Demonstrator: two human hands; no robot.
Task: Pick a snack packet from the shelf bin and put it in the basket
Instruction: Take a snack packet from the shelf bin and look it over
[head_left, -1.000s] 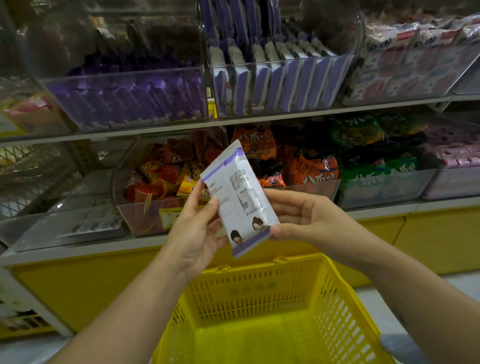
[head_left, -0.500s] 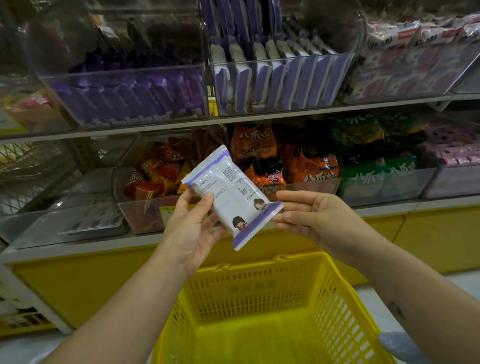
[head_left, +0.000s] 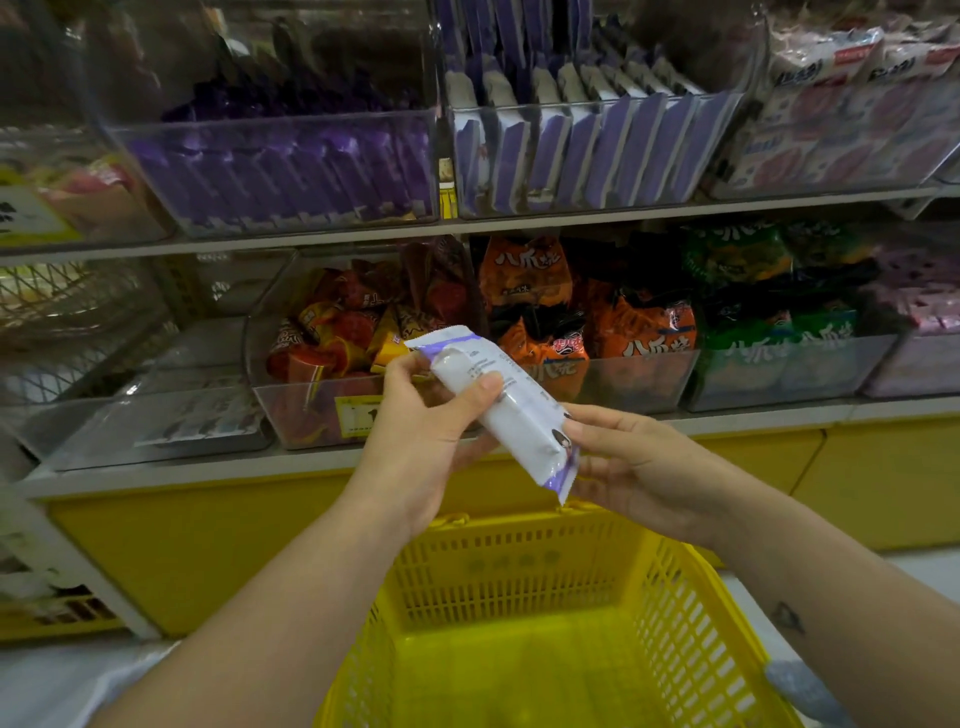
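We hold the snack packet (head_left: 506, 410) in both hands, in the air above the far rim of the yellow basket (head_left: 545, 613) and in front of the lower shelf (head_left: 753, 415). It is a white packet with purple bands at its ends and small print on the side we see, and it lies tilted, its upper end toward the left and its lower end down to the right. Our left hand (head_left: 421, 447) has a closed grip around the upper half, thumb pressed on the front face and fingers wrapped behind. Our right hand (head_left: 628, 462) grips the lower end, its fingertips touching the packet by the small cartoon face near the purple band. The basket stands open below our forearms, and we see nothing inside it. Behind the packet, clear shelf bins hold red and orange packets (head_left: 363, 332), orange bags (head_left: 623, 322) and green bags (head_left: 769, 312). On the upper shelf a clear bin (head_left: 587, 150) holds a row of upright purple and white packets like ours, with a bin of purple packets (head_left: 291, 171) just beside it to the left.
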